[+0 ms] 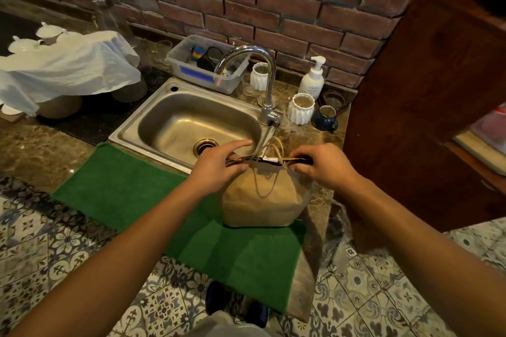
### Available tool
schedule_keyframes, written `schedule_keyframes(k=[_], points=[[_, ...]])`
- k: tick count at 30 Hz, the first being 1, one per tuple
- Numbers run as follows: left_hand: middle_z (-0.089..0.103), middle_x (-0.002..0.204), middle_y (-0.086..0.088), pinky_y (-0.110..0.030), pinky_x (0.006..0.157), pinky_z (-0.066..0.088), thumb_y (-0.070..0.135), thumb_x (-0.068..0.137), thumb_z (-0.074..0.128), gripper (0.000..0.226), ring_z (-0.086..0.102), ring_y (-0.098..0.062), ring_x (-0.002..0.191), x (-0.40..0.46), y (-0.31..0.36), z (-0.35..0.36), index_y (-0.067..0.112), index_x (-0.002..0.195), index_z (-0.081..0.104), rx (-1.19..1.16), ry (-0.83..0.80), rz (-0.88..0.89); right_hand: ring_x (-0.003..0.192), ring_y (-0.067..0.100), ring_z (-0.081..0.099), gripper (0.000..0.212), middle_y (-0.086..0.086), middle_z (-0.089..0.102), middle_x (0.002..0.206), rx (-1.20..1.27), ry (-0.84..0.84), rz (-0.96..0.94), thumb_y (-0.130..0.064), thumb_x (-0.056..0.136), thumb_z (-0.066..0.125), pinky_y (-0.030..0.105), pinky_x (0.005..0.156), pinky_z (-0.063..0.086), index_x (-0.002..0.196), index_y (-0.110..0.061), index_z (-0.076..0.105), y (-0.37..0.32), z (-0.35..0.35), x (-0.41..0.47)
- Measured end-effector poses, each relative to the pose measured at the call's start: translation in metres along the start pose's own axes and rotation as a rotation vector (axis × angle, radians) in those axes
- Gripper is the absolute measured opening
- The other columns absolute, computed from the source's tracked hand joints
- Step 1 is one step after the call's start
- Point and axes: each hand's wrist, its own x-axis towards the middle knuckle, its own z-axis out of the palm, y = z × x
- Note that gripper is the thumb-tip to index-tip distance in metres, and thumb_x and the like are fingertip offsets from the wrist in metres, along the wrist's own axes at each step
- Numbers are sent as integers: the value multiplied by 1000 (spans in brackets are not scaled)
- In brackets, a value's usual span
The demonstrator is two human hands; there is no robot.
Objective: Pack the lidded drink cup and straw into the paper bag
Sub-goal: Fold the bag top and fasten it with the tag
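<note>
A brown paper bag (264, 200) with twine handles stands upright on a green towel (131, 189) at the counter's front edge. Its top edge is pressed nearly flat. My left hand (219, 163) pinches the left end of that top edge, index finger stretched out over the sink. My right hand (320, 163) grips the right end of the same edge. The handles stick up between my hands. No drink cup or straw is visible; the inside of the bag is hidden.
A steel sink (153, 123) with a tall tap (267, 82) lies just behind the bag. White ribbed cups (300, 108), a soap pump bottle (312, 79), a blue mug (325, 117) and a plastic tub (204, 65) stand behind it. A wooden post (427, 107) rises on the right.
</note>
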Motion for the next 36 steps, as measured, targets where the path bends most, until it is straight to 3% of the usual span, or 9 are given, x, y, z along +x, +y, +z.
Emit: schedule_keyframes(k=[5, 10, 14, 17, 22, 28, 36], points=[[69, 95, 13, -28, 90, 50, 26, 85, 78, 56, 64, -7, 95, 4, -2, -4, 39, 135, 59, -49, 8, 4, 101, 12, 70, 33, -11, 77, 108, -18, -45, -12, -32, 91, 72, 42, 89, 56, 123, -37, 70, 2, -1, -9], [74, 116, 8, -38, 101, 52, 20, 87, 76, 44, 67, -9, 110, 5, -9, -3, 42, 123, 64, -118, 34, 84, 95, 17, 71, 24, -7, 79, 102, -4, 12, 5, -28, 95, 67, 45, 84, 57, 117, -31, 75, 1, 5, -9], [68, 114, 25, -32, 104, 50, 9, 92, 67, 45, 63, -3, 114, 5, -15, -8, 44, 121, 65, -223, -58, 68, 101, 16, 71, 30, -11, 77, 110, 13, 30, -4, -29, 95, 66, 47, 86, 57, 123, -37, 70, 5, 12, -9], [67, 108, 33, -28, 102, 49, 6, 93, 64, 49, 62, 4, 110, 6, -14, -13, 49, 114, 68, -293, -100, 33, 108, 11, 69, 47, -13, 74, 120, 95, -33, 2, -30, 93, 69, 43, 93, 57, 134, -50, 58, 5, 11, -10], [74, 106, 20, -38, 101, 52, 3, 91, 65, 44, 66, -6, 109, 7, -19, -10, 44, 99, 77, -407, -89, -42, 119, 12, 65, 53, -12, 70, 132, 153, -49, 15, -12, 93, 67, 45, 100, 54, 135, -44, 62, 7, 13, -11], [77, 109, 8, -39, 106, 50, -4, 88, 66, 32, 68, -8, 113, 1, -18, -7, 23, 95, 81, -515, -107, -65, 128, 17, 56, 57, -8, 63, 141, 125, -60, -49, -17, 94, 66, 45, 106, 47, 145, -39, 54, 5, 16, -15], [71, 122, 11, -46, 107, 48, 1, 89, 63, 41, 60, -7, 122, 1, -26, -13, 38, 87, 81, -427, -164, -20, 123, 14, 65, 64, -11, 70, 132, 113, 9, -39, 0, 86, 65, 42, 102, 54, 135, -41, 65, -2, 24, -15]])
